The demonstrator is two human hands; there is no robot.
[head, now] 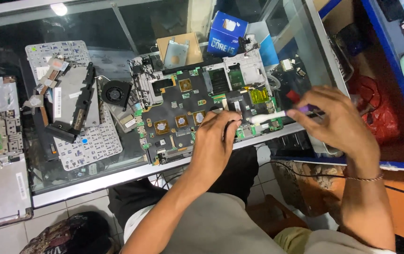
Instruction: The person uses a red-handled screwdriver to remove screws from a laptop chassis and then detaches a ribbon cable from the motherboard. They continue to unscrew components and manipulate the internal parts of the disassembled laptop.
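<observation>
Presently: left hand (217, 136) flat, fingers loose, on circuit board (183, 106), gripping nothing. Right hand (336, 120), beside board's right edge, pinching white brush (270, 116); black fan (116, 92) left of board.

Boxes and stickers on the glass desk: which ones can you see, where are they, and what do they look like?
Small blue cardboard box: back of the glass desk, behind the laptop motherboard; white top patch.
White sticker: on the grey metal plate at left; narrow strip.
White sticker: on the silver laptop cover at far left; narrow strip.
</observation>
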